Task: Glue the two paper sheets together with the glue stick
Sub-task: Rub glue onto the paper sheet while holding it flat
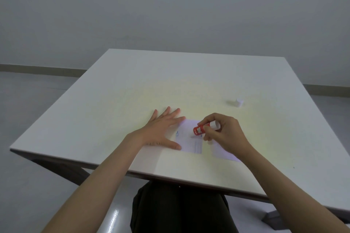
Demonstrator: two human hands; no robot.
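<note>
Two bare hands work over a pale square surface (132, 85), seen from above; two paper sheets, one glue stick and one small white cap are on it. The left hand (161, 130) lies flat with fingers spread, grasping nothing, its thumb and fingertips pinning the left edge of the first sheet (189, 142); this sheet carries faint blue printing, too small to read. The right hand (221, 132) is closed around the glue stick (201, 129) — a red tube with white lettering and a white end — held tilted, its lower end at the first sheet; whether the tip touches the paper cannot be told. The second sheet (223, 152) lies just to the right, largely hidden under the right hand and wrist; whether the two sheets overlap is unclear. The white cap (239, 102) sits well apart, farther back on the right — blurred. Dark trousers (180, 210) show below the near edge.
</note>
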